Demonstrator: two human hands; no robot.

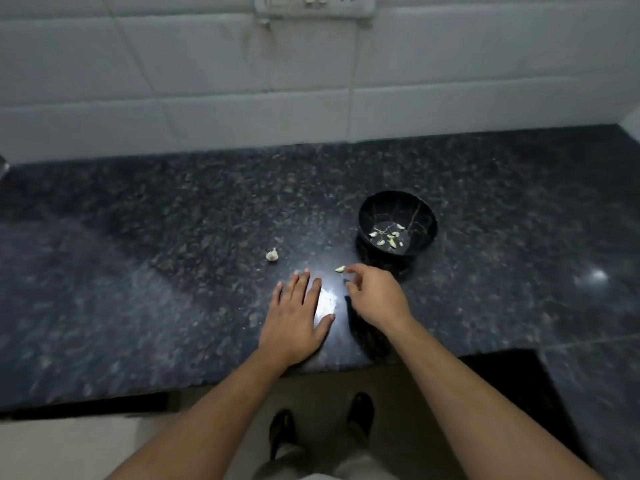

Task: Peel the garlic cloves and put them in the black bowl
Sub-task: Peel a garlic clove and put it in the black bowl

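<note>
From the head camera, a dark speckled stone table point(173, 237) runs from the white tiled wall point(207, 81) at its far edge to the near edge where the person stands, and it turns a corner along the right side. A socket plate point(313, 3) sits high on the wall.

The black bowl point(397, 225) stands right of the table's middle, well in from the far edge. Several pale peeled cloves point(388, 237) lie scattered on its bottom, and thin light lines mark its inner wall.

The left hand point(294, 320) lies palm down on the table close to the near edge, fingers straight and slightly spread, thumb out to the side; it holds nothing. A bright glare on the stone shows between its thumb and forefinger.

The right hand point(375, 297) hovers just beside it, nearer the bowl, with fingers loosely bent and its grip empty. One pale loose clove point(340, 269) lies on the table just off the tip of its forefinger; whether the finger touches it cannot be told. This clove lies between the left hand's fingertips and the bowl's near side.

A small garlic piece point(272, 255) with papery white skin sits alone on the table beyond the left hand, left of the bowl, apart from both.

Below the near edge, pale floor point(69, 445) and two dark shoes point(282, 431) show
</note>
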